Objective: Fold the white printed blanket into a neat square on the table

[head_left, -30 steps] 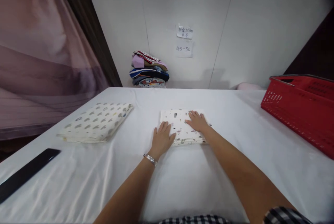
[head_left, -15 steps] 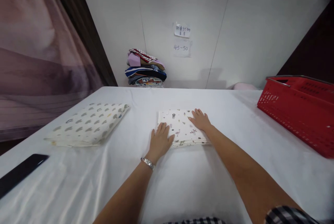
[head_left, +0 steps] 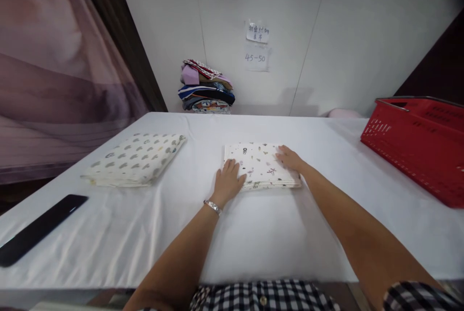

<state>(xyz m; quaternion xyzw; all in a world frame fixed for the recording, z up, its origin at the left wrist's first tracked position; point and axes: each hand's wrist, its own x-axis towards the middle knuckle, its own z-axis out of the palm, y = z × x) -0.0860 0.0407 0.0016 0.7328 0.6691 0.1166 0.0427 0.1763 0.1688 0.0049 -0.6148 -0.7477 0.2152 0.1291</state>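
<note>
A small folded white cloth with tiny prints (head_left: 259,167) lies flat on the white table (head_left: 253,233) in front of me. My left hand (head_left: 228,184), with a silver bracelet at the wrist, rests palm down on its near left corner. My right hand (head_left: 290,159) lies flat on the cloth's right edge, fingers spread. Neither hand grips anything.
A second folded cloth with grey patterns (head_left: 136,158) lies to the left. A long black flat object (head_left: 38,229) sits at the near left edge. A red plastic basket (head_left: 420,144) stands at the right. A stack of folded clothes (head_left: 206,87) sits against the back wall under paper notes (head_left: 256,45).
My right hand has slid from the middle of the cloth out to its right edge. My left hand stays on the near left corner. The camera has pulled back and tilted down a little.
</note>
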